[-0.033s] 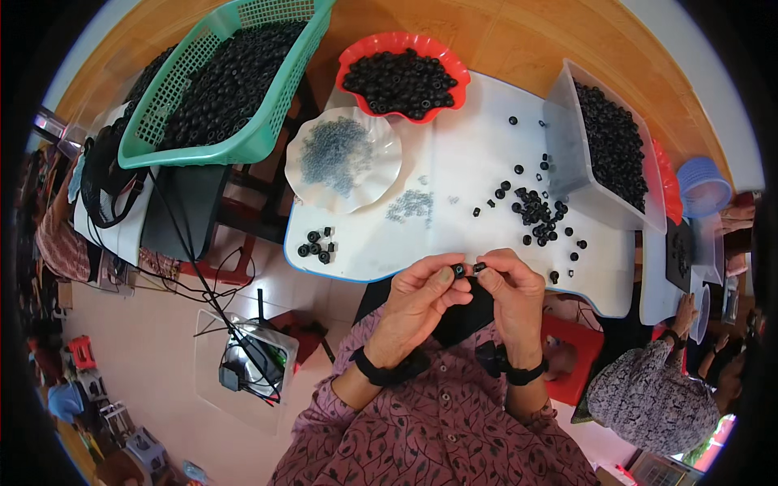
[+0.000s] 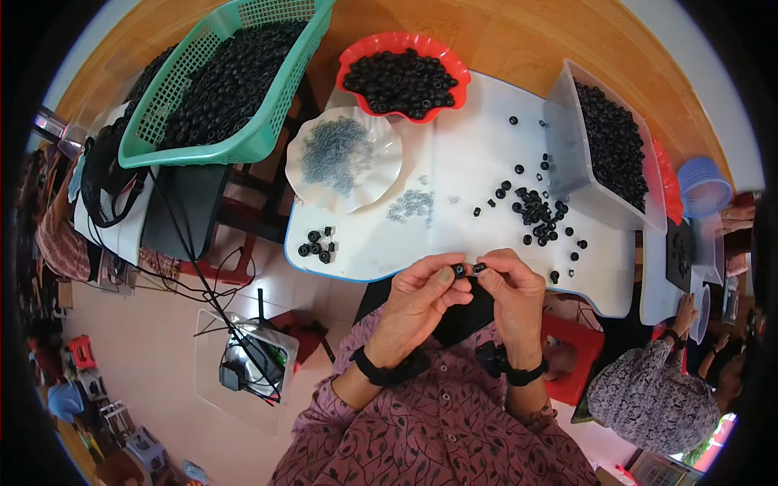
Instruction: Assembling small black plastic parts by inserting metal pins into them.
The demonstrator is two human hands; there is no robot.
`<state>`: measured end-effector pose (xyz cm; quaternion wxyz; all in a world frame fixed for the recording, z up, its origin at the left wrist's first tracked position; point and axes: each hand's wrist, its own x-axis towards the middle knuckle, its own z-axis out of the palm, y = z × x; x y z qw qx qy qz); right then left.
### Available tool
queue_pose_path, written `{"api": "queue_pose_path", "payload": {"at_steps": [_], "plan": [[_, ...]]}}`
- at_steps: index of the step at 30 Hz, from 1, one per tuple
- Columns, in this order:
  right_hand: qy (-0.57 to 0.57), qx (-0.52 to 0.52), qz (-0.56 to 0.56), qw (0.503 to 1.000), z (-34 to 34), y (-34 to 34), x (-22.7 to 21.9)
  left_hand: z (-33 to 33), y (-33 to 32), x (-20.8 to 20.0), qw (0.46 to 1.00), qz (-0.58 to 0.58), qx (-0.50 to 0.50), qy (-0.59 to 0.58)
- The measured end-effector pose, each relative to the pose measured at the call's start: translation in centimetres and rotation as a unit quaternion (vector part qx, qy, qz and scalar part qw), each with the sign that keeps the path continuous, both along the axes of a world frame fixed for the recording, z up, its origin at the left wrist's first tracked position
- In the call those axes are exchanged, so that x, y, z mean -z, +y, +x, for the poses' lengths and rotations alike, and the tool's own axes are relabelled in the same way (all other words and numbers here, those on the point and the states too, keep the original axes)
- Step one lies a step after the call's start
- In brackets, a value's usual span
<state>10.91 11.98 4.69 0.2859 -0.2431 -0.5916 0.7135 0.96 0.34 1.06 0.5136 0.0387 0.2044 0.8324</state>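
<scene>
Close together over the near edge of the white table, both my hands are closed on small parts. My left hand (image 2: 421, 296) pinches a round black part with a hole (image 2: 458, 270) between thumb and forefinger. Between the fingertips of my right hand (image 2: 512, 296) is a smaller black piece (image 2: 479, 267). The two parts are held side by side; whether they touch I cannot tell. Loose black parts (image 2: 536, 209) of the same sort lie beyond my right hand. A small group of black parts (image 2: 314, 247) sits to the left, near the table edge.
On the table (image 2: 462, 154) stand a red bowl (image 2: 348, 61) of black parts, a white scalloped plate (image 2: 385, 174) with small clear rings, and a clear bin (image 2: 571, 182) of black parts. Left is a green basket (image 2: 267, 134). A person (image 2: 656, 397) works at right. Cables (image 2: 190, 267) hang left.
</scene>
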Motion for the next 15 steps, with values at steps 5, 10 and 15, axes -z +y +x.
{"api": "queue_pose_path", "payload": {"at_steps": [5, 10, 15], "plan": [[-0.008, 0.007, 0.056, 0.998, -0.1, -0.7, -0.1, 0.1, -0.1, 0.3, 1.0, 0.004, -0.009, -0.003], [0.0, 0.009, 0.076, 0.997, -0.3, -1.2, -0.3, 0.1, -0.1, 0.4, 1.0, 0.014, -0.019, 0.015], [-0.008, 0.012, 0.078, 0.997, -0.4, -1.3, -0.3, 0.1, -0.1, -0.1, 0.999, -0.003, -0.023, 0.025]]}}
